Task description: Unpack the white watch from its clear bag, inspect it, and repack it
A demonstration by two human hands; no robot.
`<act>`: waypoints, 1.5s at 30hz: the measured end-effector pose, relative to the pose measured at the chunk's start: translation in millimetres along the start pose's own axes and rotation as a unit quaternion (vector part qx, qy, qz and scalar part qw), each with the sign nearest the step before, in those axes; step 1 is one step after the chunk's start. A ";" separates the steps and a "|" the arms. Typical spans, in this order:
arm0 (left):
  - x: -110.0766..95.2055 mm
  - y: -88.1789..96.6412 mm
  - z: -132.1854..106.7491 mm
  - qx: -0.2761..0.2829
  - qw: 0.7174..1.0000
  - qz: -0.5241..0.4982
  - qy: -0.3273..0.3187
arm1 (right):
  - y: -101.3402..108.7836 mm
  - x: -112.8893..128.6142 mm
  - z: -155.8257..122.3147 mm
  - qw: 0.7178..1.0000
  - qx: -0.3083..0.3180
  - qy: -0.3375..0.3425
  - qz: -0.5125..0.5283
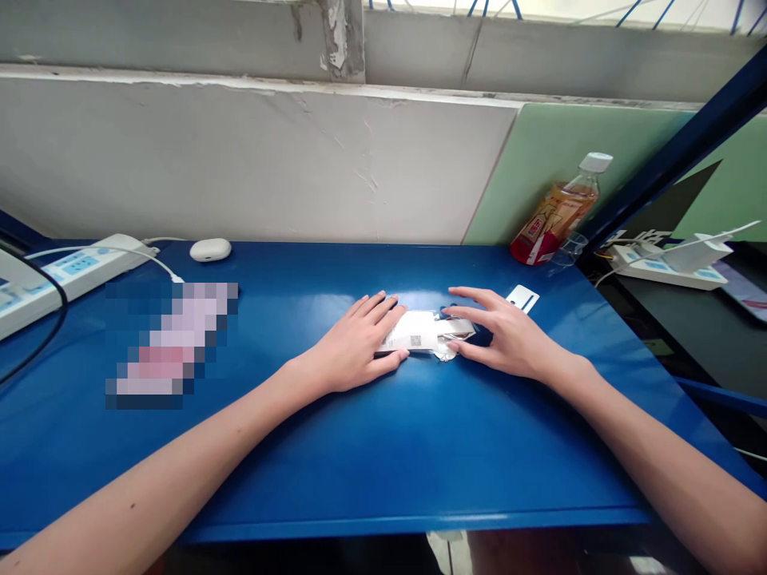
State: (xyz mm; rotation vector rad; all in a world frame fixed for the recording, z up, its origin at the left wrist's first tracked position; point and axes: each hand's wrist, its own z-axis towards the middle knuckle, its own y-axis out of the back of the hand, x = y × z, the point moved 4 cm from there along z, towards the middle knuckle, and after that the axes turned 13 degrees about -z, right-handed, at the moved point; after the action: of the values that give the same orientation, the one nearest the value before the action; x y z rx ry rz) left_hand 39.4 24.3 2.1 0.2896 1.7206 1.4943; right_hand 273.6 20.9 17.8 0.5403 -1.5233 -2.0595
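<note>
A small white packet [413, 334] with a printed square code lies on the blue table. At its right end is a crinkled, silvery, clear-looking part [449, 339], and the contents cannot be made out. My left hand [359, 343] rests over the packet's left end, fingers stretched out and thumb along its near edge. Around the right end, my right hand [509, 335] has its fingers spread and curved. Its thumb and a fingertip are at the silvery part; whether they touch it I cannot tell. A white card [522, 299] lies just beyond the right hand.
On the left are a power strip [77, 271] with cables, a white earbud case [210, 250] and a pixelated phone-like shape [185, 335] with a white cable. A drink bottle [557, 212] leans by the blue post at the back right. Beyond it is another power strip [671, 267].
</note>
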 end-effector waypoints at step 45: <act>-3.5 12.9 -5.6 -0.008 0.999 -0.039 -0.029 | 19.7 -35.7 -3.4 0.967 -0.224 -0.115 -0.035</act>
State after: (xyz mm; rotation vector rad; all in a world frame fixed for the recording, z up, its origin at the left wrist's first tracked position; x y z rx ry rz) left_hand 33.5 21.4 15.0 0.2514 1.6550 1.4295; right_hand 307.0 35.8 36.1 0.1875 -1.1036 -2.4903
